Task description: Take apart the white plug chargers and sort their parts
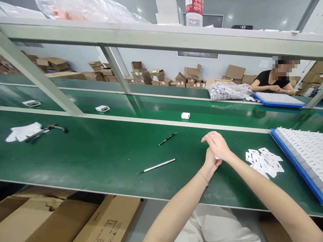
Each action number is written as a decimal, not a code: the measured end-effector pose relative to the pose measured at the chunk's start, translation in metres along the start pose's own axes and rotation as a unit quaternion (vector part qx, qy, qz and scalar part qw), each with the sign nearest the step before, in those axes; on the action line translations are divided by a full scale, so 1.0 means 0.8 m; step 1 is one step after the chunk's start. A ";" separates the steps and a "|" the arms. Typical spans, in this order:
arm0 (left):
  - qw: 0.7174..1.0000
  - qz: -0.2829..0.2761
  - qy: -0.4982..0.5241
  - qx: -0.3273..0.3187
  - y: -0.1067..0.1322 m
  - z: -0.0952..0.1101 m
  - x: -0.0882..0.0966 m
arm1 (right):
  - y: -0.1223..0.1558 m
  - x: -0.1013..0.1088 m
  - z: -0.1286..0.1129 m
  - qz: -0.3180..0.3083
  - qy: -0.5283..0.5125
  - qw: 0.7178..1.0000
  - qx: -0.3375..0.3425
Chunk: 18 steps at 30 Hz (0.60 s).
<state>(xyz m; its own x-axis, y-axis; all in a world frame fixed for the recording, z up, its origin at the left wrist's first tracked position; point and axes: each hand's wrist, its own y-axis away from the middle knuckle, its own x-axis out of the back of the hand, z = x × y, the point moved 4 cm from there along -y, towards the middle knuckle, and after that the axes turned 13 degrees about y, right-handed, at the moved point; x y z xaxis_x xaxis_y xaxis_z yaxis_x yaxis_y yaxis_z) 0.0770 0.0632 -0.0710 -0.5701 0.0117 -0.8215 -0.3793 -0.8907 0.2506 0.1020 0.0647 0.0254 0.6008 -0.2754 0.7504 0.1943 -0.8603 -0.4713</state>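
In front of me, just above the green bench [101, 148], my two hands meet. My left hand [211, 160] is underneath, its fingers closed around a small white piece [217, 157] that shows only as a sliver. Over it lies my right hand [215, 144], palm down, fingers stretched forward and slightly bent; its palm covers most of the piece. To the right is a loose heap of flat white plates [264, 162], each with a cutout. A white pen-like tool [160, 165] with a thin dark tip and a black pen [168, 138] lie to the left.
A blue tray [285, 153] with rows of white parts stands at the right. White adapters [185, 115] sit on the belt beyond the rail. White cloth and a dark tool [46, 131] lie far left. A shelf beam [161, 42] crosses above. Across the belt sits a co-worker [271, 82].
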 end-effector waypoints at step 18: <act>0.959 -0.186 0.058 0.206 0.019 0.002 -0.023 | 0.049 0.059 0.051 -0.276 -0.139 0.951 -0.016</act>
<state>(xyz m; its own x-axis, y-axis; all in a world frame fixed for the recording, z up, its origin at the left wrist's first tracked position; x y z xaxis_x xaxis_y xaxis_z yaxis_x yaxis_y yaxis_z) 0.0805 0.0497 -0.0516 -0.2626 0.2219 -0.9390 -0.8102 -0.5792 0.0897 0.1698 0.0353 0.0231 0.5971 0.3417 0.7258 0.5182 -0.8549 -0.0238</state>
